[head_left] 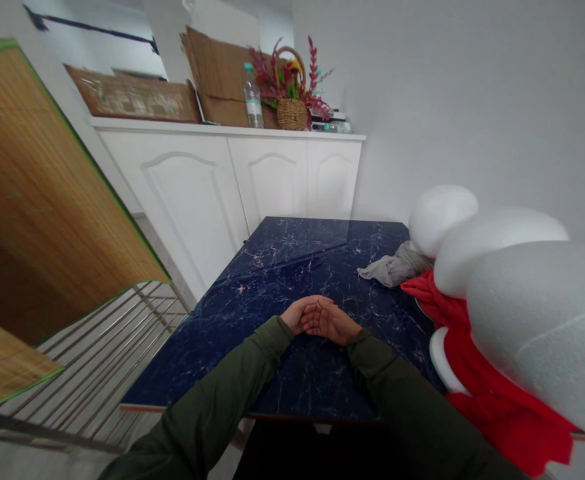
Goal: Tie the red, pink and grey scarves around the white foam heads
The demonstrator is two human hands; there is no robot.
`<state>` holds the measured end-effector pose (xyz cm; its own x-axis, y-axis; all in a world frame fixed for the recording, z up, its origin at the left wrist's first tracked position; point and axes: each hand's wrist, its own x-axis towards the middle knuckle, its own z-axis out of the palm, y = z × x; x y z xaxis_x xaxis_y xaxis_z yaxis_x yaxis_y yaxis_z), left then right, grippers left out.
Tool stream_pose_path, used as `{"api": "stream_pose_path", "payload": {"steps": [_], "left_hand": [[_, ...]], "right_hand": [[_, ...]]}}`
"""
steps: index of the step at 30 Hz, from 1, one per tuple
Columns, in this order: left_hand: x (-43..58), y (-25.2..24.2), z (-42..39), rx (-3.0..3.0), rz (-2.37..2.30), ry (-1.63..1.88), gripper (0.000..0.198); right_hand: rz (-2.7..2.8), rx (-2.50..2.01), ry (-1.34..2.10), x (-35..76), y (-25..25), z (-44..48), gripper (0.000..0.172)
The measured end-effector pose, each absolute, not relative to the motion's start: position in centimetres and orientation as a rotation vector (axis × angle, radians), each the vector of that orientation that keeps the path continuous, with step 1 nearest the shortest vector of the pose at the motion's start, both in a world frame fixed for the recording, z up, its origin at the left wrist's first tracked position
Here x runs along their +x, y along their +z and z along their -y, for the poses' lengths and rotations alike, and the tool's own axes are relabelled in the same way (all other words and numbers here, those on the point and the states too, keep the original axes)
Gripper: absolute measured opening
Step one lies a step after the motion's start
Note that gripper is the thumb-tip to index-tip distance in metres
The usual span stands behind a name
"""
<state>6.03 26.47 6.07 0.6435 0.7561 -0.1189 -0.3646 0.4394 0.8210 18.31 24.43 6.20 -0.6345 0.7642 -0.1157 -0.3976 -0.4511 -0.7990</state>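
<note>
Grey cloth (pixel 392 268) beyond right hand (pixel 335 325)

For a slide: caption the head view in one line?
Left hand and right hand rest together on a blue marbled table beside white foam shapes.

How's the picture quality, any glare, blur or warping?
Head view: soft even light; a pale sheen streaks the table; wide-lens warping tilts the cabinet and mat; the near foam shape is blurred; the clasped left hand and right hand are sharp.

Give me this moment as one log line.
hands: left hand and right hand clasped together, empty | resting on: blue marble table | nearest: grey cloth, red fabric, white foam heads
</note>
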Motion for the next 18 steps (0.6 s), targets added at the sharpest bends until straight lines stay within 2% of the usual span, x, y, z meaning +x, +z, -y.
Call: {"api": "stream_pose_path", "payload": {"steps": [6, 9, 13, 18], "left_hand": [[6.1, 6.6, -26.2, 0.879, -0.536, 0.724, 0.033], [6.1, 6.7, -26.2, 0.9, -0.506, 0.698, 0.032], [5.9, 6.5, -26.2, 0.968, -0.426, 0.615, 0.032], [5.8, 6.5, -26.2, 1.071, -0.472, 0.618, 0.034]], "right_hand": [[1.046, -0.727, 2.035, 18.0, 6.5, -24.1, 0.042], [1.099, -0.907, 1.888, 17.6, 6.7, -23.6, 0.042], [1.381, -1.127, 1.293, 18.3, 6.7, -20.2, 0.027], [1.718, -1.187, 0.449, 25.3, 4.0, -8.3, 0.016]]}}
